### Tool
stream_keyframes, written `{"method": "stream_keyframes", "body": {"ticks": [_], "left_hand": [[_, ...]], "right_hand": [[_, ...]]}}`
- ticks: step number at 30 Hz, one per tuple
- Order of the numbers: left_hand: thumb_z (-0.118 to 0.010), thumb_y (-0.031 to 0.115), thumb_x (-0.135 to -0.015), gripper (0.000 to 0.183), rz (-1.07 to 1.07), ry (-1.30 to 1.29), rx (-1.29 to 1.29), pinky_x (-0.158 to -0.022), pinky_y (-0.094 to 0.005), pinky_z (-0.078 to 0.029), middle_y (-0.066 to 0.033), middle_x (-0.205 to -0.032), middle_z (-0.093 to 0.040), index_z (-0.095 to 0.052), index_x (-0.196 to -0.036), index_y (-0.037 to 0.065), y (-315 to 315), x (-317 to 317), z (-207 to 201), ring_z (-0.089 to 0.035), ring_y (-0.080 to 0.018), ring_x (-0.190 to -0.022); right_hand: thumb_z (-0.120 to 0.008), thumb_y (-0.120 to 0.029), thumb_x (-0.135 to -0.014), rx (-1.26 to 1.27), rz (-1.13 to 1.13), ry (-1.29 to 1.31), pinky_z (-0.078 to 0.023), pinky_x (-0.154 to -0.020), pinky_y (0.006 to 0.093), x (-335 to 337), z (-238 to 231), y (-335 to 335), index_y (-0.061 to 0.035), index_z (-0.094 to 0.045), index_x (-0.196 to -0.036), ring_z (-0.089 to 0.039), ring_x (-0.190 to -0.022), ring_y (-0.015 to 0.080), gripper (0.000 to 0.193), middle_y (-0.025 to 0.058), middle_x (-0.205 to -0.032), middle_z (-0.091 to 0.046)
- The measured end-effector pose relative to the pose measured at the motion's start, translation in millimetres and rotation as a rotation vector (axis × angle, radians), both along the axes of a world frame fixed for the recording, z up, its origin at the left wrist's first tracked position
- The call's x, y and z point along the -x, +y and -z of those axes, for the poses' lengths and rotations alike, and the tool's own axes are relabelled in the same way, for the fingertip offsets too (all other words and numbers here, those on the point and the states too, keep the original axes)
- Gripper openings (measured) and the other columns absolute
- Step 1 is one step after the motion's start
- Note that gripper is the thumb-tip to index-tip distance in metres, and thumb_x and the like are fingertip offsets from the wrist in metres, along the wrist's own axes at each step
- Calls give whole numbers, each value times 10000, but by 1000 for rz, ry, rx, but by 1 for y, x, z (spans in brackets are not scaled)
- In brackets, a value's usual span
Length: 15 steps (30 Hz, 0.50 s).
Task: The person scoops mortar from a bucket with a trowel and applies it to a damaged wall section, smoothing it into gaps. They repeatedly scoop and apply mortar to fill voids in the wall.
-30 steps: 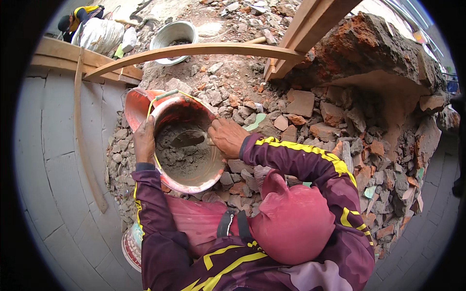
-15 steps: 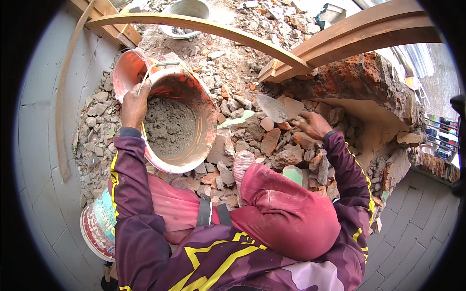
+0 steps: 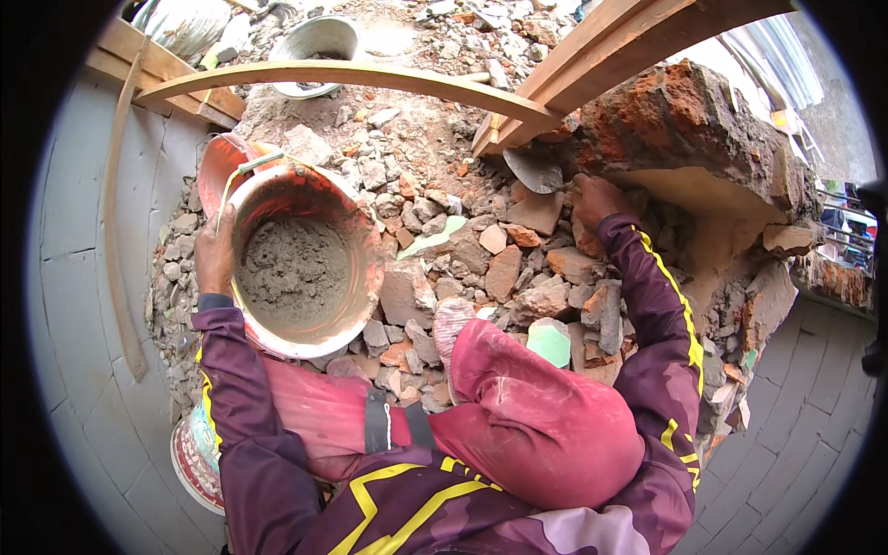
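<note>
An orange-red bucket (image 3: 368, 277) with grey wet mortar (image 3: 291, 273) inside leans toward me on the rubble at my left. My left hand (image 3: 215, 254) is closed on its left rim, by the thin wire handle. My right hand (image 3: 597, 199) is closed on a trowel at the foot of the broken brick wall (image 3: 666, 120). The trowel's grey metal blade (image 3: 534, 173) points left, above a flat brick piece; its grip is hidden inside my fist. A second reddish bucket (image 3: 215, 166) stands behind the mortar bucket, partly hidden by it.
Broken bricks and stones (image 3: 499, 273) cover the ground around my legs. A curved-looking wooden strip (image 3: 361, 74) crosses the far side and meets a thick wooden beam (image 3: 592, 69). A metal basin (image 3: 319, 42) lies beyond. A painted pail (image 3: 196, 462) stands at my lower left.
My right hand has moved forward with the trowel, from over the rubble to close under the broken wall. My left hand still holds the bucket; the whole view has shifted slightly.
</note>
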<state>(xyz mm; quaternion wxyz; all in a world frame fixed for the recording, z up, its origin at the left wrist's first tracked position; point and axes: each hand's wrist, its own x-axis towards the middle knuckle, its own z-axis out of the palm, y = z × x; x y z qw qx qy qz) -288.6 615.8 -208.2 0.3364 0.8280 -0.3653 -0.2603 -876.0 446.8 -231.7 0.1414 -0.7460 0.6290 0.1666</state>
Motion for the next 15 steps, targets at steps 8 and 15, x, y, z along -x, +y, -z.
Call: {"method": "stream_keyframes", "body": {"ticks": [8, 15], "left_hand": [[-568, 520, -969, 611, 56, -51, -24, -914, -357, -475, -175, -1085, -716, -665, -1237, -21, 2, -4, 4, -649, -231, -991], [-531, 530, -986, 647, 125, -154, -59, -906, -361, -466, -186, -1085, -705, -650, -1226, -59, 3, -7, -1, -635, -225, -980]], "right_hand": [[-598, -316, -917, 111, 73, 61, -520, -846, 504, 5, -38, 29, -57, -622, -1119, -663, -978, 407, 330, 235, -1024, -687], [-638, -329, -895, 331, 49, 203, -512, -824, 483, 7, -51, 58, -97, -623, -1116, -660, -938, 396, 321, 219, -1012, -674]]}}
